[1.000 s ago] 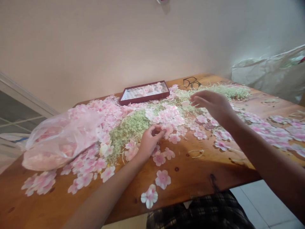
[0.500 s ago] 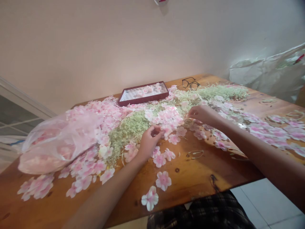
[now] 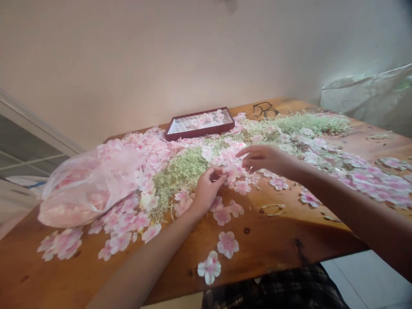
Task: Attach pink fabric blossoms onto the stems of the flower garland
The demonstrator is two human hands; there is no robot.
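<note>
Left fingers curled in narrow right at the edge of the pink fabric blossoms, and whether they've pinched one, I can't tell! Right fingers loosely parted just above, nothing showing between them, both hands angled in on the same heap. Pale green shredded fibre runs alongside, a bulging plastic bag sits left, and a dark red tray waits at the far edge of the wooden worktop.

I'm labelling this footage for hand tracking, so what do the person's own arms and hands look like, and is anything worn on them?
The left hand and right hand are bare, with no gloves. The slim left forearm and right forearm show no sleeves, watch or bracelet. A dark checked garment shows below the table edge.
</note>
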